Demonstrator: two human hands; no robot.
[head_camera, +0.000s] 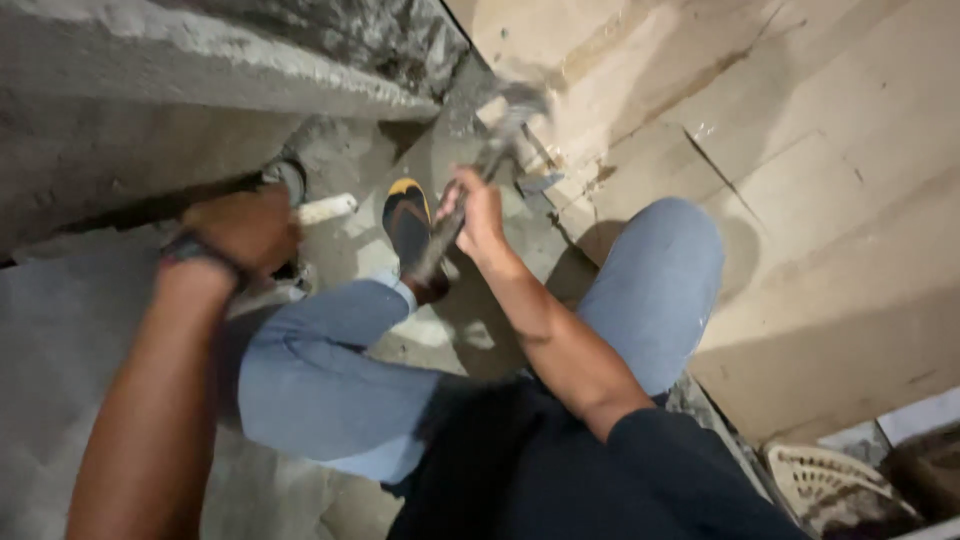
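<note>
Now right hand grips hammer; long axis diagonal, head up-right.

The hammer is standing out as the one tool in hand. It is lying slantwise, its dark handle running from lower left up to the right, where its grey metal head is showing blurred against the pale board wall. The handle is passing through the closed fingers of the right hand, gripped about midway, with its lower end sticking out below the hand, just above the black and yellow sandal. The head is sitting near the corner where the rough concrete is meeting the boards; whether it is touching them cannot be told.
</note>
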